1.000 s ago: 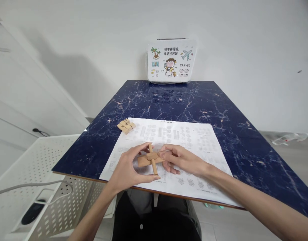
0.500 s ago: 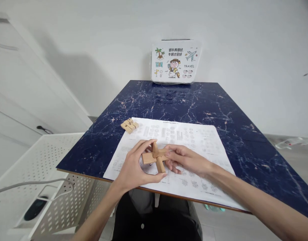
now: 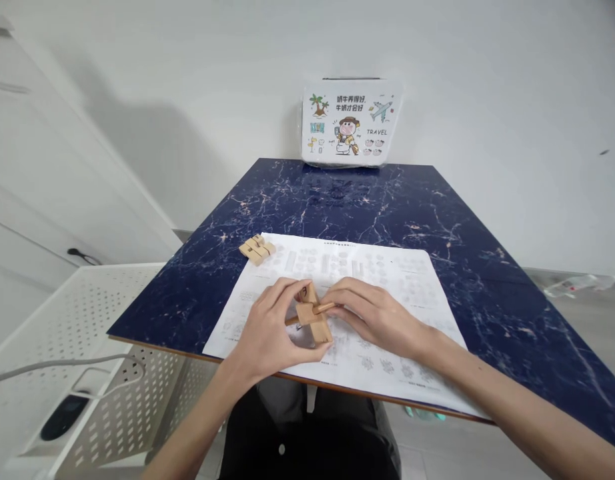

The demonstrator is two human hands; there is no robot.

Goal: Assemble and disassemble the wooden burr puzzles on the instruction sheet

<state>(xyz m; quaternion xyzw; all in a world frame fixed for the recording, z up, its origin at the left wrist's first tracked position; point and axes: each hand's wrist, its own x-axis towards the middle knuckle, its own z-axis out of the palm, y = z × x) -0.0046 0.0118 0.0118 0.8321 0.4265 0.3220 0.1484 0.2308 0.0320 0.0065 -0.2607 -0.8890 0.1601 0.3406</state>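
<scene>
Head view, from the left: a white perforated plastic basket (image 3: 105,283) stands beside the table, a grey cable (image 3: 62,362) crossing it. A small cluster of pale wooden blocks (image 3: 257,249) rests at the far left corner of a white printed paper sheet (image 3: 412,280), beyond the left hand and away from the gap between the hands. The left hand (image 3: 272,327) spans the light-brown wooden cross (image 3: 312,313), fingers at its far end, thumb at its near end. The cross lies directly between the hands, above the sheet; whether it touches the paper cannot be told. Its thicker bar runs far to near, the near end leaning right; a thinner bar crosses it, pointing toward the right hand (image 3: 372,310), whose fingertips pinch that right end and partly hide it. Both hands are close to the piece, the left wrapping more of it. At the far edge of the blue marble-patterned table (image 3: 362,207) stands a white cartoon-printed box (image 3: 351,123).
</scene>
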